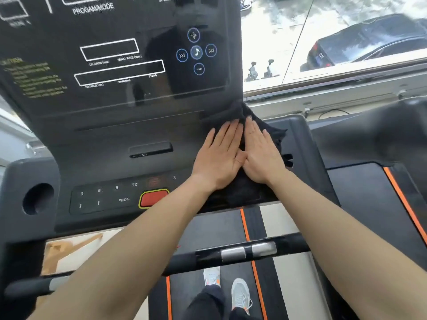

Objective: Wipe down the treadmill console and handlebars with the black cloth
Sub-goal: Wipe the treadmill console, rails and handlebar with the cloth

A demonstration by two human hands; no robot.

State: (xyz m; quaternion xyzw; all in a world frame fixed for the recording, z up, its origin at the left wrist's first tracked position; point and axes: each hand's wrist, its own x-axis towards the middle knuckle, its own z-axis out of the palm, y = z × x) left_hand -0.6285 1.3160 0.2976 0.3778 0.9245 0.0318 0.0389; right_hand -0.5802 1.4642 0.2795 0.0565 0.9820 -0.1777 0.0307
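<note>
I see left grip [217,158] flat, fingers straight, pressing on black cloth [233,115] | right grip [262,155] the same, touching the left one | cloth lies under both grips, on treadmill console [115,135]

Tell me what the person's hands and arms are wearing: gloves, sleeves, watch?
Nothing shows on them. The left hand and right hand have no gloves or rings. The left forearm and right forearm are uncovered to the frame edge: no sleeve, watch or band in view.
</note>
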